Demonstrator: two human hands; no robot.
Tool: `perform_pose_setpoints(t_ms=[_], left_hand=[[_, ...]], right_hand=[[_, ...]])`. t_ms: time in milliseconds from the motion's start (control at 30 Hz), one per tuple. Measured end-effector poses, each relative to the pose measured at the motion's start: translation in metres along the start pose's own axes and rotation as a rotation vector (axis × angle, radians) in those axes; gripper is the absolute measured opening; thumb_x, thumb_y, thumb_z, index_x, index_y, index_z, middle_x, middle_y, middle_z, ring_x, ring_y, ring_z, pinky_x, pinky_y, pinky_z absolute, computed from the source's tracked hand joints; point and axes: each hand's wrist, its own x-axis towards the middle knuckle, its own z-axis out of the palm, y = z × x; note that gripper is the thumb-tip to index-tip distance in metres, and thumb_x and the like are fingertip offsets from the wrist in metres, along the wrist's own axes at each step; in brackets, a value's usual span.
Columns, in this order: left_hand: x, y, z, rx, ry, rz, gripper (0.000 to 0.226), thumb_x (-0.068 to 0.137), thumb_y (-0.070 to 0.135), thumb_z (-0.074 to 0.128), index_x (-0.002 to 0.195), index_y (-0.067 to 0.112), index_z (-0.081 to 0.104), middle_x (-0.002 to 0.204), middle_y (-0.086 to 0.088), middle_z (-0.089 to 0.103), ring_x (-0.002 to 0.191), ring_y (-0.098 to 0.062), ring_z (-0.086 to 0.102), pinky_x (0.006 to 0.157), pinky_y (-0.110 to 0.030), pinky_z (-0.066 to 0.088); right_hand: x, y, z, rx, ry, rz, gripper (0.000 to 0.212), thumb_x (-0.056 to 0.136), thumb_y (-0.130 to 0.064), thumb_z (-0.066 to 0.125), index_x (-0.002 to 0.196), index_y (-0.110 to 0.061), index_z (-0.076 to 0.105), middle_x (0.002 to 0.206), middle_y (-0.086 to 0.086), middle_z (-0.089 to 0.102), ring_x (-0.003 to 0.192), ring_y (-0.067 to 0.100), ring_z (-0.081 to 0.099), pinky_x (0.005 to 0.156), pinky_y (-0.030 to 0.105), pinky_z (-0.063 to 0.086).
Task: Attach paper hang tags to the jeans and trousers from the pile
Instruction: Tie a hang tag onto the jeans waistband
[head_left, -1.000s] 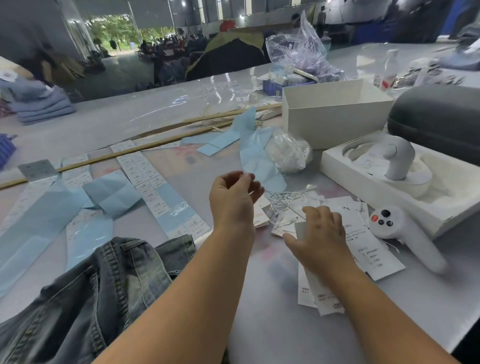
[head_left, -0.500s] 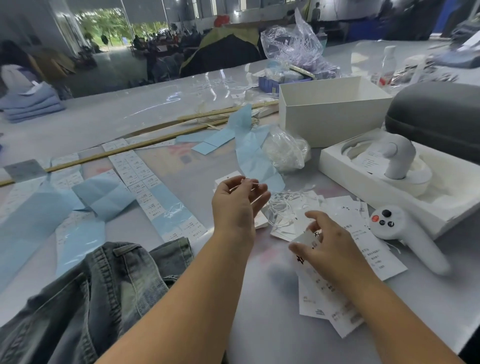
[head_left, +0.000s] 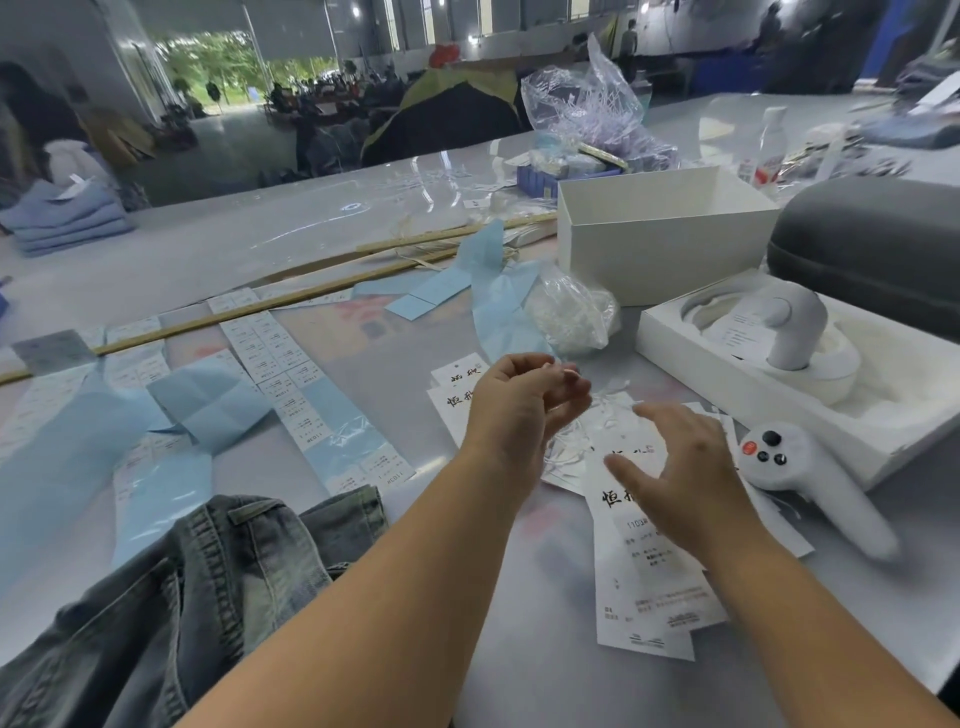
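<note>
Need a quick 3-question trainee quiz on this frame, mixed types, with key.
1. True or false: the right hand hovers open over the hang tags.
2. Where are the jeans? A) in the white box B) at the near left of the table C) under the controller
3. Fill in: beside the tags, on their right, lies a white ____ with a red button.

Key: 1 true; 2 B; 3 controller.
</note>
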Motion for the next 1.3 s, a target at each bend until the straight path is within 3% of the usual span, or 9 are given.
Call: perform_pose_setpoints(t_ms=[133, 233, 433, 633, 733, 833, 1100, 1200, 1300], left_hand=[[0.007, -0.001, 0.017, 0.013, -0.148, -0.031, 0.018, 0.088, -0.014, 0.053, 0.086, 0.005, 0.054, 0.071, -0.013, 0.067, 0.062, -0.023, 0.068, 0.064, -0.032, 0.061], [0.016, 0.000, 0.018, 0.130, -0.145, -0.021, 0.017, 0.088, -0.009, 0.058, 0.086, 0.008, 0.056, 0.074, -0.010, 0.066, 0.066, -0.021, 0.066, 0.062, -0.031, 0.058], [0.036, -0.010, -0.023, 0.700, 0.131, 0.109, 0.013, 0.089, 0.007, 0.066, 0.081, 0.016, 0.062, 0.073, 0.002, 0.058, 0.052, -0.008, 0.054, 0.060, -0.032, 0.054], [0.043, -0.016, -0.041, 1.091, 0.123, 0.200, 0.008, 0.092, 0.021, 0.062, 0.096, 0.022, 0.068, 0.081, 0.008, 0.066, 0.081, -0.019, 0.065, 0.076, -0.033, 0.054], [0.033, -0.016, -0.043, 1.259, 0.082, 0.309, 0.018, 0.092, 0.023, 0.059, 0.105, 0.025, 0.070, 0.081, 0.013, 0.066, 0.083, -0.013, 0.062, 0.074, -0.026, 0.048], [0.014, 0.000, -0.061, 1.366, 0.069, 0.565, 0.011, 0.090, 0.017, 0.060, 0.092, 0.019, 0.071, 0.086, 0.007, 0.069, 0.075, -0.013, 0.058, 0.073, -0.030, 0.049], [-0.055, 0.091, -0.179, 1.577, 0.477, 0.752, 0.007, 0.090, 0.013, 0.064, 0.093, 0.014, 0.071, 0.088, 0.000, 0.069, 0.080, -0.018, 0.062, 0.070, -0.026, 0.047], [-0.093, 0.101, -0.240, 1.695, 0.763, 0.372, 0.027, 0.090, 0.031, 0.066, 0.110, 0.014, 0.069, 0.112, -0.007, 0.067, 0.108, -0.032, 0.060, 0.092, -0.042, 0.048], [-0.129, 0.076, -0.265, 1.627, 0.672, 0.088, 0.028, 0.092, 0.031, 0.064, 0.116, 0.018, 0.069, 0.117, -0.010, 0.069, 0.112, -0.032, 0.061, 0.093, -0.039, 0.047]], right_hand=[[0.014, -0.021, -0.007, 0.386, -0.221, -0.033, 0.050, 0.077, -0.049, 0.071, 0.121, -0.058, 0.049, 0.120, -0.031, 0.058, 0.117, -0.009, 0.047, 0.092, 0.018, 0.037], [0.030, -0.025, 0.001, 0.611, -0.258, 0.053, 0.010, 0.090, -0.028, 0.066, 0.100, -0.031, 0.068, 0.093, -0.010, 0.072, 0.089, 0.004, 0.064, 0.079, 0.021, 0.049], [0.059, -0.006, 0.012, 0.746, -0.071, 0.447, 0.015, 0.095, -0.013, 0.058, 0.085, -0.007, 0.068, 0.050, -0.003, 0.059, 0.038, 0.008, 0.044, 0.042, 0.023, 0.044], [0.079, -0.008, 0.022, 0.884, -0.038, 0.666, 0.019, 0.088, -0.007, 0.062, 0.107, -0.006, 0.062, 0.078, 0.009, 0.064, 0.053, 0.013, 0.055, 0.049, 0.029, 0.051], [0.075, -0.016, 0.026, 0.593, -0.008, 0.543, 0.060, 0.086, -0.017, 0.066, 0.141, -0.007, 0.045, 0.122, 0.006, 0.057, 0.104, 0.022, 0.059, 0.092, 0.037, 0.046], [0.064, -0.030, 0.026, 0.276, -0.020, 0.389, 0.068, 0.086, -0.024, 0.065, 0.147, -0.009, 0.038, 0.148, 0.009, 0.044, 0.137, 0.028, 0.039, 0.109, 0.041, 0.031], [-0.008, -0.133, 0.045, 0.422, -0.115, -0.152, 0.026, 0.090, -0.023, 0.064, 0.113, -0.011, 0.065, 0.115, -0.001, 0.059, 0.117, 0.017, 0.049, 0.104, 0.027, 0.034], [-0.031, -0.169, 0.053, 0.545, -0.361, -0.288, 0.033, 0.087, -0.043, 0.050, 0.103, -0.020, 0.068, 0.101, -0.010, 0.062, 0.098, 0.003, 0.052, 0.086, 0.009, 0.036], [-0.050, -0.196, 0.064, 0.599, -0.560, -0.367, 0.030, 0.091, -0.045, 0.048, 0.086, -0.022, 0.066, 0.084, -0.007, 0.064, 0.081, 0.002, 0.055, 0.073, 0.020, 0.042]])
